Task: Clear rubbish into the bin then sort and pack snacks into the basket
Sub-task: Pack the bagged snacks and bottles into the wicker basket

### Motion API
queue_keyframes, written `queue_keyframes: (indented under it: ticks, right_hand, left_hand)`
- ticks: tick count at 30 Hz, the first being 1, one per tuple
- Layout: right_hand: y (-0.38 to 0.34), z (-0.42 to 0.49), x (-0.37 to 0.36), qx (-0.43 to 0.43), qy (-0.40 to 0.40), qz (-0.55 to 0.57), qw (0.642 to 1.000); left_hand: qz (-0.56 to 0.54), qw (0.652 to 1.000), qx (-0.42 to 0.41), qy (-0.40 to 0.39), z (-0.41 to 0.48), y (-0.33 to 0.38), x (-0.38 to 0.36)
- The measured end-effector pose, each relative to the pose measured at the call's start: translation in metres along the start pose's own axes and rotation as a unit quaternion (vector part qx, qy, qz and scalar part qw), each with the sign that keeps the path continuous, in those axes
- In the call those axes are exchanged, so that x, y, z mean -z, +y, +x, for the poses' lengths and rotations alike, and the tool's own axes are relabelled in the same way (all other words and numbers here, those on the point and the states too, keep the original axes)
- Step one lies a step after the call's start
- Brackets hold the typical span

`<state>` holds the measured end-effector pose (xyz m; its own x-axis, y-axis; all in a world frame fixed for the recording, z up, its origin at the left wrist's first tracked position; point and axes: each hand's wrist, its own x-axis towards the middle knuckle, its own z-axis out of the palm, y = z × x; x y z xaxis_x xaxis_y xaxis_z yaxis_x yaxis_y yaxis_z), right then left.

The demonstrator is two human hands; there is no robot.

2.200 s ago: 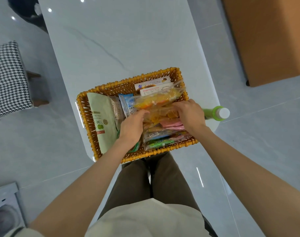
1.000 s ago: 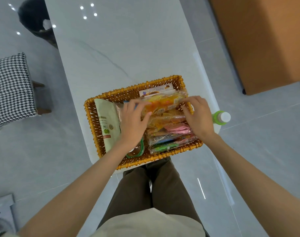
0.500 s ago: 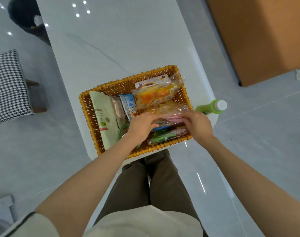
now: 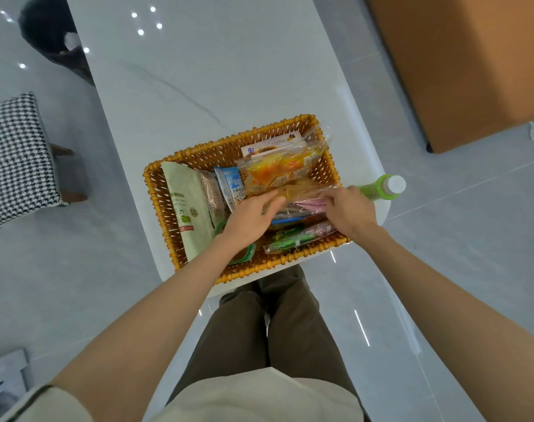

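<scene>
An orange wicker basket (image 4: 229,144) stands at the near end of the white table (image 4: 198,71), filled with snacks. A pale green pouch (image 4: 189,211) lies along its left side, with a blue-white packet (image 4: 232,185) beside it. An orange-filled clear packet (image 4: 277,170) rests at the back over a white box (image 4: 271,147). A green packet (image 4: 290,240) lies at the front. My left hand (image 4: 250,217) lies with straight fingers on a clear brown-snack packet (image 4: 299,193) mid-basket. My right hand (image 4: 349,208) pinches that packet's right end, above a pink packet (image 4: 308,205).
A green bottle with a white cap (image 4: 381,187) lies on the table just right of the basket. A dark bin (image 4: 52,41) stands on the floor by the table's far left. A houndstooth stool (image 4: 15,159) is at left, a brown cabinet (image 4: 460,62) at right.
Both hands have left the orange-filled packet, which now lies at the back of the basket. They have moved nearer, onto the packets in the middle.
</scene>
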<state>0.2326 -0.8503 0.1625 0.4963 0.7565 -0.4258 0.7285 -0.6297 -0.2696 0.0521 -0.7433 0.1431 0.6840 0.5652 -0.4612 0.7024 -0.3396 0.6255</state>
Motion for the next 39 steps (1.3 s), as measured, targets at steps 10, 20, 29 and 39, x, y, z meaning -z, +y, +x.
queue_keyframes:
  ticks: [10,20,29,39]
  right_hand:
    - [-0.007,0.023,0.003,-0.027,-0.027,-0.089,0.995]
    - [-0.024,0.037,0.014,0.005,0.098,0.008,0.995]
    - [-0.011,0.030,-0.001,0.026,-0.059,0.195,0.979]
    - [-0.003,-0.018,0.002,0.141,-0.034,0.040,0.989]
  left_hand:
    - [0.006,0.996,0.080,-0.029,0.020,-0.002,0.011]
    - [0.026,0.989,0.044,0.138,0.019,-0.003,0.025]
    - [0.010,0.982,0.110,0.154,0.026,-0.002,0.018]
    - [0.019,0.996,0.009,0.092,-0.020,0.004,0.010]
